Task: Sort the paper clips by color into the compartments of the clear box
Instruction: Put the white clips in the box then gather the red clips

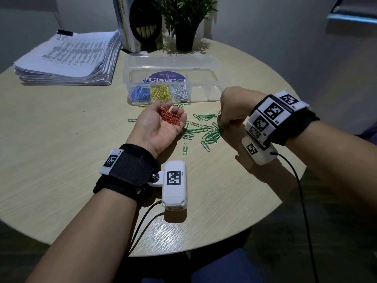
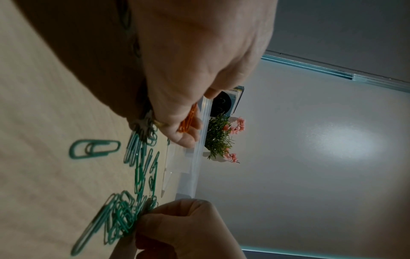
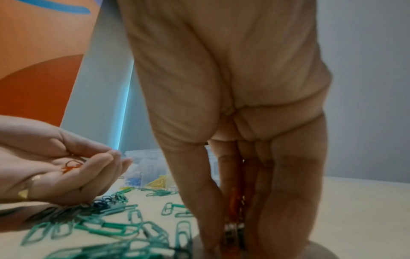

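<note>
My left hand [image 1: 161,123] lies palm up and cupped, carrying a small heap of orange paper clips [image 1: 170,118], in front of the clear box [image 1: 212,78]. The box holds blue clips [image 1: 139,93], yellow clips [image 1: 161,92] and white clips [image 1: 180,91] in separate compartments; its two right compartments look empty. Several green clips [image 1: 206,131] lie scattered on the table between my hands. My right hand [image 1: 223,123] points fingers down at the right edge of that green pile. In the right wrist view its fingertips [image 3: 213,227] pinch an orange clip [image 3: 234,201].
A thick stack of printed paper [image 1: 67,58] sits at the back left. Books with a black bookend [image 1: 140,27] and a potted plant [image 1: 184,27] stand behind the box. One yellow clip [image 1: 142,106] lies just outside the box. Wrist-camera cables [image 1: 142,223] trail off the round table's near edge.
</note>
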`<act>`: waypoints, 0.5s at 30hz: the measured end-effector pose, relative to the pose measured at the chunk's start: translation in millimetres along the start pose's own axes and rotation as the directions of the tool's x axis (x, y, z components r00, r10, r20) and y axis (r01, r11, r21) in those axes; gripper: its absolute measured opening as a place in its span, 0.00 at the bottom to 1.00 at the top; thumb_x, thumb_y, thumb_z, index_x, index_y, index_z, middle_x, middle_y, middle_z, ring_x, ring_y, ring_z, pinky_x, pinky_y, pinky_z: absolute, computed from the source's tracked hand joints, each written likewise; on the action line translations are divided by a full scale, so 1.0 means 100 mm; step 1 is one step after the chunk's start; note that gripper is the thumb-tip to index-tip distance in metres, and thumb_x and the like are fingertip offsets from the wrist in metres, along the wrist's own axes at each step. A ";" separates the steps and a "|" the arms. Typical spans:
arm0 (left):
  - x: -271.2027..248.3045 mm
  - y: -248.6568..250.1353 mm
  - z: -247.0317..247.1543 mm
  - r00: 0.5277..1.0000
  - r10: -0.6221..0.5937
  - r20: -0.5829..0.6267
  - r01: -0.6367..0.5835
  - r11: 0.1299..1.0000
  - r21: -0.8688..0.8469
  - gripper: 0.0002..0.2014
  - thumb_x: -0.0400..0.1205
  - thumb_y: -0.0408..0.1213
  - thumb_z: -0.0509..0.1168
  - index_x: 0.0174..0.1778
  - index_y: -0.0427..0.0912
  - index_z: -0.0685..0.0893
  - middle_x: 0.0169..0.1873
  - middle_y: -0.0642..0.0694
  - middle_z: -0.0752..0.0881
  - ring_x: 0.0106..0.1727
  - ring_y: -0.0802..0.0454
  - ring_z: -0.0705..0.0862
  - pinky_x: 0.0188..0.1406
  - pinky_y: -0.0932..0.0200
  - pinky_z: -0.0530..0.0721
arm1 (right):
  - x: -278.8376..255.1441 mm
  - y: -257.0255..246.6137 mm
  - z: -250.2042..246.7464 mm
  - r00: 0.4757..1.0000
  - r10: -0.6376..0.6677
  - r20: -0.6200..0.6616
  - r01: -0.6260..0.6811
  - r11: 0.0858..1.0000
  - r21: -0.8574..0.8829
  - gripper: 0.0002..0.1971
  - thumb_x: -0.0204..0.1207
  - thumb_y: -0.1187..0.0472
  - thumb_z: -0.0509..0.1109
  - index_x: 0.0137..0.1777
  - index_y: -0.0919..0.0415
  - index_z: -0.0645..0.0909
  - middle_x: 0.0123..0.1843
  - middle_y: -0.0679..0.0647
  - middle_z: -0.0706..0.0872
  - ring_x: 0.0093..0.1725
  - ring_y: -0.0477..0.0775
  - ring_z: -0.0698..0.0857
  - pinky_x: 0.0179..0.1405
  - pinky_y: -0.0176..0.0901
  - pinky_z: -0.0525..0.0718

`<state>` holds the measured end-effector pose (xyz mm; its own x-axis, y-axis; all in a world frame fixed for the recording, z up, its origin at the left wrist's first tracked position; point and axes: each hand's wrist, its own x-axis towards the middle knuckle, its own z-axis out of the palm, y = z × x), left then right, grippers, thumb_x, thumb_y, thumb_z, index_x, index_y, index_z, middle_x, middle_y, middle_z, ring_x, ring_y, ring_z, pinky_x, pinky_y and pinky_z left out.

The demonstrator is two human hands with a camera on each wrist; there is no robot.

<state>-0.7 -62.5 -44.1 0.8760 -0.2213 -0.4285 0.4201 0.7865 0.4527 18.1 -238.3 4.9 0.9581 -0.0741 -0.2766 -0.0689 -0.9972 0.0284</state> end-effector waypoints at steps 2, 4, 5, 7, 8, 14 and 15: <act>0.00 0.00 0.00 1.000 -0.002 0.001 0.002 1.000 0.000 0.18 0.89 0.43 0.48 0.44 0.36 0.77 0.35 0.40 0.77 0.39 0.48 0.78 0.44 0.53 0.82 | 0.01 -0.02 0.02 1.000 -0.008 0.000 0.008 1.000 -0.004 0.08 0.63 0.62 0.78 0.37 0.67 0.85 0.30 0.60 0.83 0.32 0.60 0.82 0.35 0.44 0.83; 0.00 0.01 0.00 1.000 -0.004 0.003 0.004 1.000 -0.003 0.18 0.89 0.43 0.48 0.44 0.36 0.77 0.35 0.40 0.77 0.39 0.48 0.79 0.44 0.54 0.82 | 0.02 -0.04 0.02 1.000 -0.013 0.005 0.013 1.000 -0.005 0.10 0.61 0.65 0.77 0.42 0.69 0.87 0.32 0.61 0.83 0.34 0.60 0.82 0.33 0.43 0.81; 0.00 0.01 0.00 1.000 -0.004 0.002 0.004 1.000 -0.002 0.18 0.89 0.43 0.48 0.43 0.36 0.77 0.35 0.40 0.77 0.39 0.48 0.79 0.44 0.54 0.82 | 0.02 -0.04 0.02 1.000 -0.014 0.010 0.014 1.000 -0.009 0.11 0.61 0.66 0.76 0.43 0.69 0.87 0.33 0.61 0.82 0.33 0.60 0.82 0.33 0.42 0.80; 0.00 0.02 0.00 1.000 -0.001 0.000 0.001 1.000 0.001 0.18 0.89 0.43 0.48 0.43 0.36 0.77 0.35 0.41 0.77 0.39 0.48 0.79 0.44 0.54 0.82 | 0.01 -0.05 0.01 1.000 -0.013 0.018 0.013 1.000 -0.001 0.12 0.61 0.68 0.74 0.46 0.70 0.88 0.33 0.60 0.81 0.33 0.58 0.80 0.31 0.41 0.79; 0.00 0.02 0.00 1.000 0.001 0.000 -0.001 1.000 0.001 0.17 0.89 0.43 0.49 0.43 0.36 0.76 0.34 0.41 0.77 0.39 0.48 0.78 0.44 0.54 0.82 | 0.01 -0.05 0.00 1.000 -0.016 0.021 0.015 1.000 0.009 0.13 0.62 0.69 0.73 0.48 0.71 0.88 0.33 0.60 0.79 0.32 0.57 0.78 0.31 0.41 0.77; 0.01 0.03 -0.01 1.000 0.005 -0.009 -0.005 1.000 0.005 0.17 0.89 0.44 0.49 0.44 0.37 0.76 0.35 0.41 0.78 0.39 0.47 0.79 0.43 0.53 0.82 | -0.02 -0.03 -0.13 0.999 -0.047 0.009 0.046 0.990 0.135 0.12 0.67 0.73 0.68 0.49 0.69 0.87 0.36 0.60 0.84 0.30 0.55 0.79 0.30 0.42 0.78; 0.01 0.03 -0.01 1.000 0.004 -0.011 -0.004 1.000 0.008 0.17 0.89 0.44 0.49 0.44 0.37 0.77 0.35 0.41 0.78 0.39 0.47 0.79 0.43 0.53 0.82 | -0.02 -0.02 -0.16 0.998 -0.061 0.005 0.059 0.984 0.165 0.11 0.68 0.73 0.67 0.48 0.69 0.87 0.38 0.61 0.87 0.34 0.57 0.84 0.34 0.44 0.82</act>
<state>1.5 -59.8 -44.2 0.8749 -0.2118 -0.4355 0.4186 0.7827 0.4605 20.8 -236.1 20.8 0.9592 -0.0131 -0.2825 -0.0568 -0.9875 -0.1470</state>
